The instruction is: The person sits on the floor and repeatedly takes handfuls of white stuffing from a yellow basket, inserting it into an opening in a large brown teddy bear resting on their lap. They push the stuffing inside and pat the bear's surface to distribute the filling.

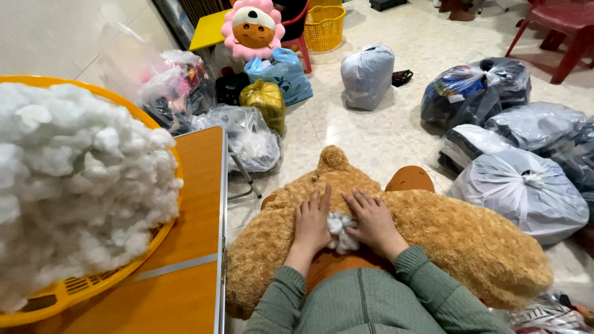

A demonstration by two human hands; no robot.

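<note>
A large tan plush bear (458,238) lies across my lap, its ear pointing away from me. A wad of white stuffing (340,232) sits at an opening in the plush between my hands. My left hand (312,222) rests flat on the fur at the left of the wad and touches it. On the right of the wad, my right hand (371,221) presses it with curled fingers. Both sleeves are green.
A yellow basket (93,284) heaped with white stuffing (74,179) stands on an orange folding table (195,210) at my left. Tied plastic bags (523,185) crowd the tiled floor ahead and to the right. A pink flower plush (252,26), a yellow laundry basket (323,26) and a red chair (566,25) stand farther off.
</note>
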